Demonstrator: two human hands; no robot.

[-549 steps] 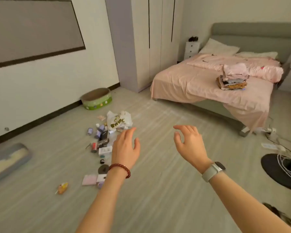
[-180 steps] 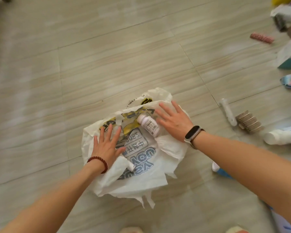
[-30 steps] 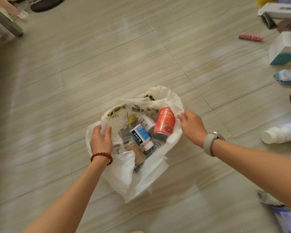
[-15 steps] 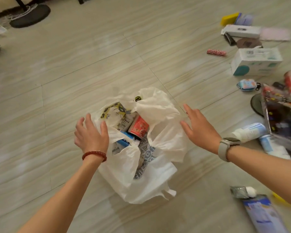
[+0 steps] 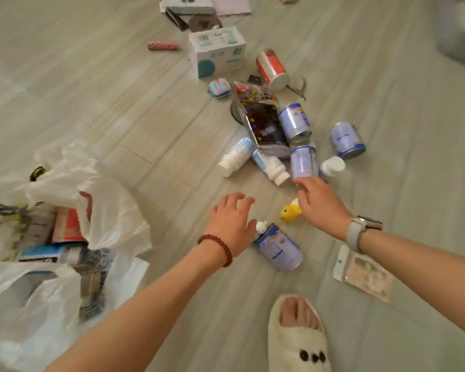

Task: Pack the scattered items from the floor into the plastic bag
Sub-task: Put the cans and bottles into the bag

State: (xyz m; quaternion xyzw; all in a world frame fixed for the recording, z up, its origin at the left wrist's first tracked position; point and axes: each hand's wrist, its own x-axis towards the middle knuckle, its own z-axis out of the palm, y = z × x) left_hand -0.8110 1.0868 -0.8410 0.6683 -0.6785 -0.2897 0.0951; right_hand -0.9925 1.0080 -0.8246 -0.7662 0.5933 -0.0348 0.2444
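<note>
The white plastic bag (image 5: 113, 210) lies open at the left with a red can and boxes inside. My left hand (image 5: 230, 221) hovers open just left of a blue can (image 5: 279, 249) lying on the floor. My right hand (image 5: 320, 202) is open, fingertips at another blue can (image 5: 304, 162), covering part of a yellow duck toy (image 5: 289, 212). Beyond them lie two white bottles (image 5: 235, 159), a dark snack pouch (image 5: 262, 119), more blue cans (image 5: 346, 139) and a red can (image 5: 271, 68).
A white and teal box (image 5: 216, 51), a small colourful pouch (image 5: 219, 87), a pink patterned roll (image 5: 163, 45) and flat boxes lie farther off. A clear packet (image 5: 364, 272) rests at the right. My foot in a cream slipper (image 5: 298, 334) stands at the bottom.
Both hands let go of the bag and moved right toward the pile of cans and bottles. The view swung right, so the bag now sits at the left edge.
</note>
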